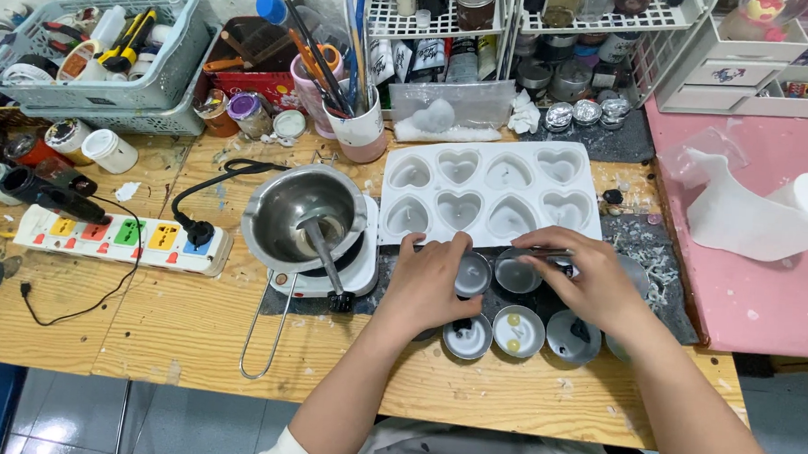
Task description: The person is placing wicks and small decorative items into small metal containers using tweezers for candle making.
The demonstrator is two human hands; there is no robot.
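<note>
Silver tins sit under your hands: left hand [429, 287] rests fingers on one small tin [472, 275], right hand [583, 276] pinches a thin stick [534, 254] across another tin [517, 273], below the white heart mould [489, 199].

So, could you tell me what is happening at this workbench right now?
A person works over small round metal tins on a wooden table. The left hand rests by one tin, while the right hand holds a thin stick across another. A white heart-shaped mould and a metal pot sit just behind.
</note>
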